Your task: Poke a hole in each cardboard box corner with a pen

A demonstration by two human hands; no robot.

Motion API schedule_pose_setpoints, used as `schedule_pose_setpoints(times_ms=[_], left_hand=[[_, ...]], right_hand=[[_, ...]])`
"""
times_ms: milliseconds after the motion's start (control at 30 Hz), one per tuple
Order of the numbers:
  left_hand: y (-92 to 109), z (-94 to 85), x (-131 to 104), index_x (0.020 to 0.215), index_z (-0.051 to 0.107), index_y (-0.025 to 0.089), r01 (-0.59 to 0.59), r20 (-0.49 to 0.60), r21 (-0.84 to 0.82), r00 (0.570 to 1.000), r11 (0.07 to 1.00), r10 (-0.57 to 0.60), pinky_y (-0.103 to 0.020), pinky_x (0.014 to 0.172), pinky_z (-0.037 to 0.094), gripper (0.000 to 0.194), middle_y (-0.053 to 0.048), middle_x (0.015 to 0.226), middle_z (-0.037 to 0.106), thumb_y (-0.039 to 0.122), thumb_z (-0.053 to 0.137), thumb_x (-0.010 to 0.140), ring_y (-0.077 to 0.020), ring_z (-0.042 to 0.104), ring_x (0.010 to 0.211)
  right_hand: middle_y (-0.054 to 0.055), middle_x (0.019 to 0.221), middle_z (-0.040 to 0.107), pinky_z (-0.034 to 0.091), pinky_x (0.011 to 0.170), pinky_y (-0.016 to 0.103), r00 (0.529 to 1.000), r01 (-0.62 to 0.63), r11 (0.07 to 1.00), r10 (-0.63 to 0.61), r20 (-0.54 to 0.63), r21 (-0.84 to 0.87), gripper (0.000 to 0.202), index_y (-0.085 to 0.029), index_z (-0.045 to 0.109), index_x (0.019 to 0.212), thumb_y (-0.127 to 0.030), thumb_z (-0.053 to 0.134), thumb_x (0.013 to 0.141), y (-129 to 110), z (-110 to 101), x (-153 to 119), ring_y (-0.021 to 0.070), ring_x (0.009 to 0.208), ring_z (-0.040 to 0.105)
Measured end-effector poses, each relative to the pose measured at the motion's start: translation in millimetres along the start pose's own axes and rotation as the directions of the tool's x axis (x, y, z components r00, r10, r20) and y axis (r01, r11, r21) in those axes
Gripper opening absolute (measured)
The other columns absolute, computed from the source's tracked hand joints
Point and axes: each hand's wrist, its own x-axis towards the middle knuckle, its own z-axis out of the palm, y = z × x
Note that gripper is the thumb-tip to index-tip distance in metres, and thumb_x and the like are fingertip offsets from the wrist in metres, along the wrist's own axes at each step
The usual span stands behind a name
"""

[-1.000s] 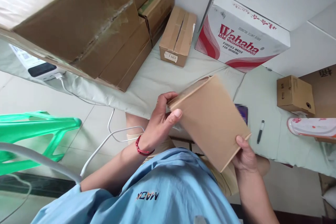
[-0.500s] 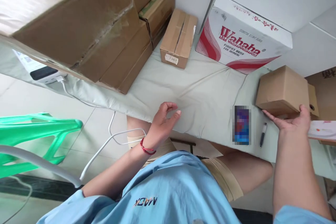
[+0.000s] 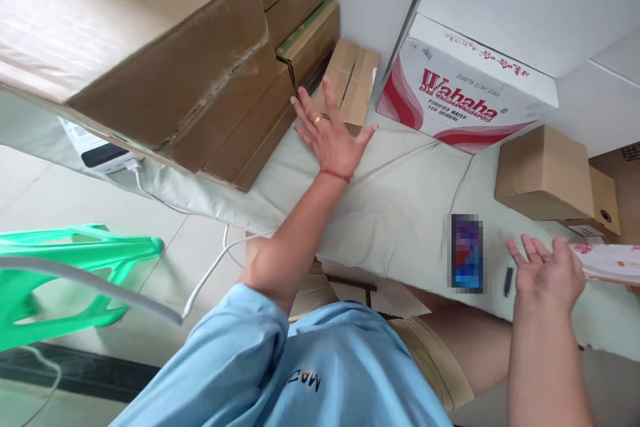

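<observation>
My left hand, with a ring and a red cord bracelet, is spread open over the near end of a long, narrow cardboard box. It hides the box's label end, and I cannot tell if it touches the box. Palm up and empty, my right hand has its fingers apart, just in front of a plain brown cardboard box. Left of that hand lies a pen, partly beside the wrist. A phone with a blurred-out screen rests farther left.
Large stacked cartons fill the left of the cloth-covered table. A white and red Wahaba water carton stands against the wall. A white device with a cable sits at the left edge, above a green stool.
My left hand has reached forward from the table's front edge to the narrow box, spreading its fingers. My right hand has let go of the brown box and drawn back toward me.
</observation>
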Motion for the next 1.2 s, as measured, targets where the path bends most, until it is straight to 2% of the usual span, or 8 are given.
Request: schedule_pose_setpoints(times_ms=[267,433,567,733,833,933,1067,1200], left_hand=[[3,11.6,47,0.169,0.038,0.027,0.096,0.162,0.042,0.981,0.994,-0.102,-0.080,0.124,0.025,0.125,-0.026,0.177,0.022,0.027,0.100,0.061,-0.0568,0.016,0.162],[-14,-35.9,-3,0.154,0.049,0.021,0.141,0.055,-0.125,0.989,0.982,-0.135,-0.064,0.128,0.031,0.098,-0.023,0.152,0.048,0.038,0.092,0.068,-0.0477,0.038,0.152],[-39,-83.2,-67,0.125,0.058,0.022,0.216,0.149,-0.382,0.974,0.898,-0.171,-0.048,0.116,0.046,0.066,-0.013,0.134,0.060,0.051,0.085,0.072,-0.0343,0.056,0.135],[-52,-132.1,-127,0.106,0.060,0.024,0.616,0.584,-0.577,0.770,0.536,-0.256,-0.032,0.074,0.054,0.058,-0.005,0.104,0.068,0.072,0.073,0.077,-0.0275,0.068,0.101],[-47,-150.2,-143,0.110,0.065,0.021,0.670,0.718,-0.505,0.676,0.543,-0.166,-0.034,0.076,0.054,0.066,-0.007,0.103,0.071,0.078,0.075,0.077,-0.0292,0.069,0.099],[-37,-159.7,-151,0.120,0.068,0.020,0.511,0.746,-0.462,0.666,0.725,0.006,-0.039,0.087,0.056,0.071,-0.009,0.111,0.072,0.078,0.075,0.081,-0.0315,0.069,0.104],[-21,-160.9,-160,0.143,0.060,0.021,-0.077,0.545,-0.530,0.732,0.844,0.409,-0.054,0.118,0.049,0.087,-0.018,0.141,0.060,0.066,0.089,0.075,-0.0423,0.057,0.138],[-13,-157.4,-170,0.164,0.046,0.028,-0.421,0.431,-0.541,0.605,0.728,0.670,-0.064,0.126,0.042,0.115,-0.023,0.165,0.037,0.062,0.097,0.067,-0.0508,0.037,0.158]], right_hand=[[0.008,0.087,0.073,0.066,0.065,0.035,1.000,0.023,1.000,-0.023,-0.018,-0.013,0.028,-0.020,0.064,0.092,-0.024,0.076,0.067,3,-57,-34,0.0228,0.084,0.075],[0.004,0.070,0.069,0.057,0.057,0.022,0.997,0.080,0.997,-0.080,0.003,0.019,0.022,-0.017,0.070,0.084,-0.017,0.075,0.062,-6,-63,-47,0.0146,0.067,0.064],[0.001,0.066,0.067,0.050,0.051,0.021,0.988,0.145,0.987,-0.149,0.049,0.073,0.020,-0.018,0.071,0.081,-0.018,0.078,0.062,-12,-51,-64,0.0138,0.061,0.060],[0.001,0.068,0.069,0.046,0.052,0.021,0.961,0.140,0.985,-0.159,0.226,0.099,0.025,-0.018,0.074,0.085,-0.027,0.088,0.067,-16,-30,-90,0.0130,0.061,0.061],[0.003,0.080,0.075,0.048,0.054,0.021,0.906,0.145,0.987,-0.163,0.391,0.076,0.038,-0.018,0.078,0.097,-0.038,0.095,0.070,-18,-16,-112,0.0113,0.062,0.062],[0.007,0.101,0.080,0.053,0.053,0.024,0.827,0.017,0.999,-0.030,0.562,0.029,0.060,-0.023,0.076,0.120,-0.058,0.094,0.076,-16,-8,-126,0.0145,0.068,0.067],[0.009,0.104,0.079,0.068,0.069,0.041,0.745,-0.286,0.958,0.217,0.630,0.008,0.076,-0.027,0.074,0.114,-0.089,0.081,0.070,-12,-12,-122,0.0263,0.093,0.077],[0.012,0.119,0.078,0.070,0.079,0.049,0.752,-0.335,0.942,0.270,0.601,-0.003,0.076,-0.026,0.074,0.110,-0.092,0.077,0.071,-9,-27,-110,0.0312,0.112,0.076]])
